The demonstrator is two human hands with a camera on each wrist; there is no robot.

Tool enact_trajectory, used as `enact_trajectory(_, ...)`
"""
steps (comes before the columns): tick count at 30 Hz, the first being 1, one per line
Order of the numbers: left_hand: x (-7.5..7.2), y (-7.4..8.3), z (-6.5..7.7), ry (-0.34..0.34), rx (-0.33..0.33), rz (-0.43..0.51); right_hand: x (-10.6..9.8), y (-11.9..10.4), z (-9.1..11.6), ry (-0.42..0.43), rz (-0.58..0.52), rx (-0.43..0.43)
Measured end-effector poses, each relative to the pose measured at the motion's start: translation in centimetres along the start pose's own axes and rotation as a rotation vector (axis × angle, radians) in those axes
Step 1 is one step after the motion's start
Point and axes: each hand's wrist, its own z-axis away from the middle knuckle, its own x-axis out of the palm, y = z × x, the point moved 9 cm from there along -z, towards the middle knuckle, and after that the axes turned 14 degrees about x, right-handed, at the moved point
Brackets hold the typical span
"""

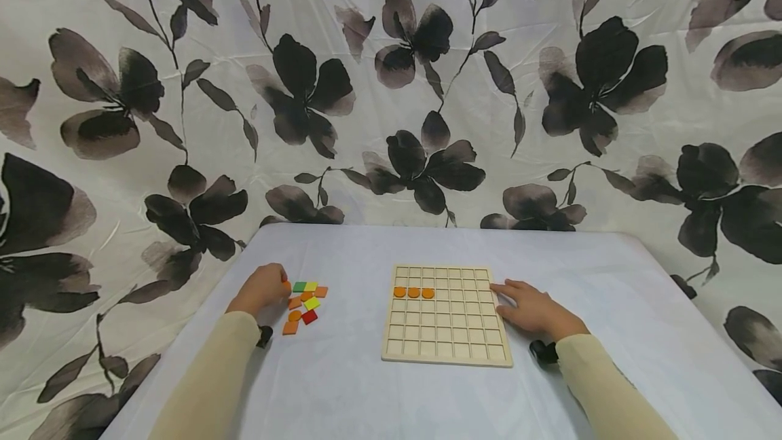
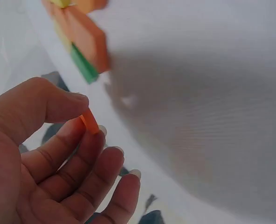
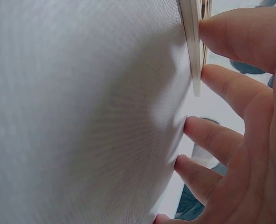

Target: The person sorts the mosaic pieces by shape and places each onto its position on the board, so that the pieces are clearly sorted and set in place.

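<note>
Between thumb and fingertips my left hand (image 1: 264,288) pinches a small orange piece (image 2: 90,121), seen nearly edge-on in the left wrist view. Just right of that hand lies a loose group of flat pieces: a green one (image 1: 299,286), a red square (image 1: 309,316), a yellow square (image 1: 312,303) and several orange ones. A wooden grid board (image 1: 449,345) lies at the middle of the table, with three orange discs (image 1: 413,292) side by side in one row at its left. My right hand (image 1: 534,307) has its fingers spread, thumb and forefinger touching the board's right edge.
The table (image 1: 354,392) has a white cloth over it. Behind it hangs a white curtain (image 1: 366,107) printed with dark flowers. A dark wrist-worn device (image 1: 543,352) sits at the right wrist.
</note>
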Motion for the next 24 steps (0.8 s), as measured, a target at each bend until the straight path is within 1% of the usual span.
enact_trajectory(3, -0.3, 0.5, -0.2, 0.014, 0.002, 0.007, 0.0, 0.0, 0.0, -0.003, 0.003, 0.002)
enact_trajectory(6, -0.4, 1.3, -0.6, 0.027, 0.028, 0.001, -0.1, 0.0, 0.1, -0.010, 0.007, 0.007)
enact_trajectory(10, -0.4, 2.8, -1.0, 0.031, 0.074, -0.011, -0.1, -0.1, 0.3, -0.019, 0.006, 0.012)
enact_trajectory(13, -0.3, 3.9, -1.0, 0.026, 0.083, -0.009, -0.1, -0.1, 0.3, -0.024, 0.002, 0.014)
enact_trajectory(17, -0.2, 5.4, -1.0, 0.020, 0.108, 0.006, -0.1, -0.2, 0.3, -0.021, 0.004, 0.014)
enact_trajectory(20, 0.0, 6.5, -0.9, 0.015, 0.130, 0.041, -0.1, -0.2, 0.3, -0.014, 0.000, 0.013)
enact_trajectory(24, 0.3, 7.9, -0.8, 0.026, 0.166, 0.078, 0.0, -0.1, 0.3, -0.009, -0.014, 0.012)
